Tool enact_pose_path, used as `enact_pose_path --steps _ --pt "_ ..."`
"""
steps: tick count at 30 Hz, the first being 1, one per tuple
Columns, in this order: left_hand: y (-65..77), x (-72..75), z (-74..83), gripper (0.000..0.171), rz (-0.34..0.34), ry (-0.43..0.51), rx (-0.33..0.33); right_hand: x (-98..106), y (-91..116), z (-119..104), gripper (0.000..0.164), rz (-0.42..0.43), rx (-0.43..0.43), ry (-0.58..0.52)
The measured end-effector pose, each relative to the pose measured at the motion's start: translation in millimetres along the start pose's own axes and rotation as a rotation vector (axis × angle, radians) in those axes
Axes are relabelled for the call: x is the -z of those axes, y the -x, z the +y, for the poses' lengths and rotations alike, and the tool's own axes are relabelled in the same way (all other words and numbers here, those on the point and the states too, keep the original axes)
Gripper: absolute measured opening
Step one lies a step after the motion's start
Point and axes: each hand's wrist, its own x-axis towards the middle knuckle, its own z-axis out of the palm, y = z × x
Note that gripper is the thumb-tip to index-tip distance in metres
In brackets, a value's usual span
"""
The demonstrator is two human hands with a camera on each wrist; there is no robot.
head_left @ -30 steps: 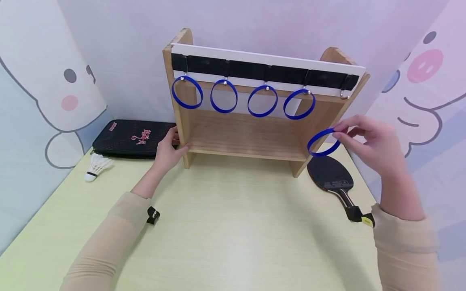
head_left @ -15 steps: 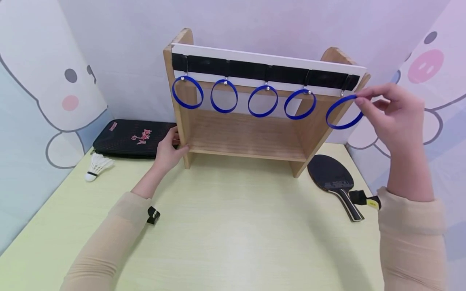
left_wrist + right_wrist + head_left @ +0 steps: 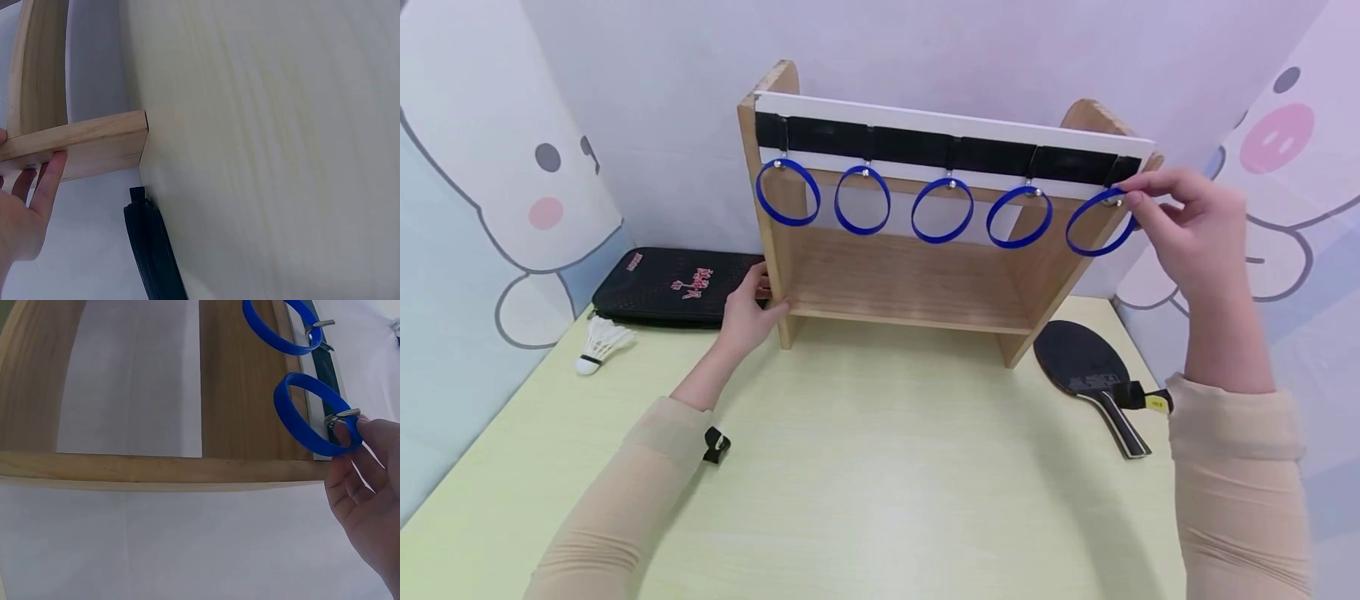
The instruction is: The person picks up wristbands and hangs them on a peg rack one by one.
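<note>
My right hand (image 3: pixel 1202 233) pinches a blue ring (image 3: pixel 1093 253) between thumb and fingers at the right end of a wooden shelf (image 3: pixel 910 275). In the right wrist view a metal hook (image 3: pixel 344 415) passes through this ring (image 3: pixel 299 430). Several like rings hang from hooks along the black strip (image 3: pixel 917 143) on the shelf's white front board, one of them the neighbouring ring (image 3: pixel 269 336). My left hand (image 3: pixel 747 312) holds the shelf's left side panel, thumb at its front edge; in the left wrist view its fingers (image 3: pixel 51 181) lie against the panel (image 3: pixel 106 140).
Behind the left hand lies a black zip case (image 3: pixel 655 287), with a white shuttlecock (image 3: pixel 601 342) before it. A black table tennis bat (image 3: pixel 1082 358) lies right of the shelf on the pale table (image 3: pixel 880 467). Cloth walls with cartoon figures stand close around.
The right hand has carried the ring up from beside the shelf to the rightmost hook, then slightly left, so the hook now passes through it. The left hand stays put.
</note>
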Motion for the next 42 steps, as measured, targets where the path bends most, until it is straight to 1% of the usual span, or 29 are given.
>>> enact_pose_path --steps 6,13,16,18,21,24,28,31,33,36,39,41,42 --pt "-0.2 0.1 -0.1 0.062 0.001 0.003 0.000 -1.9 5.1 8.3 0.018 -0.023 0.014 -0.007" --pt "-1.3 -1.2 0.1 0.061 -0.001 0.003 0.002 -2.5 8.2 7.0 0.020 -0.043 0.025 -0.010" --pt "-1.7 -1.3 0.1 0.062 -0.004 0.003 0.004 -1.0 8.6 8.1 0.021 -0.019 0.027 0.014" --pt "-2.0 -1.6 0.2 0.062 -0.009 0.003 0.004 1.0 9.4 8.6 0.021 0.012 0.024 0.006" --pt "-3.1 -2.5 0.6 0.062 -0.017 0.000 0.003 4.8 10.4 9.4 0.021 0.066 0.049 0.009" --pt "-4.0 -3.0 1.0 0.063 -0.025 -0.007 -0.002 7.3 11.6 6.6 0.022 0.099 0.077 0.013" --pt "-3.7 -0.5 1.4 0.065 -0.040 -0.024 -0.031 8.5 15.5 -1.6 0.023 0.112 0.123 0.018" --pt "-1.0 6.6 3.9 0.068 -0.042 -0.036 -0.052 7.3 21.2 -8.9 0.023 0.107 0.153 0.013" --pt "2.1 14.4 8.4 0.070 -0.035 -0.047 -0.049 5.8 25.8 -13.7 0.023 0.103 0.161 0.001" --pt "7.4 28.6 19.8 0.070 -0.007 -0.069 -0.027 3.2 32.1 -21.0 0.023 0.107 0.164 -0.037" --pt "14.4 42.5 39.6 0.067 0.046 -0.097 -0.014 0.2 38.2 -28.6 0.022 0.120 0.169 -0.087" --pt "20.3 49.0 55.8 0.062 0.101 -0.116 -0.038 -2.6 43.4 -34.0 0.022 0.128 0.172 -0.101" --pt "23.4 50.9 64.2 0.060 0.130 -0.124 -0.062 -4.6 46.6 -36.7 0.022 0.130 0.174 -0.099"
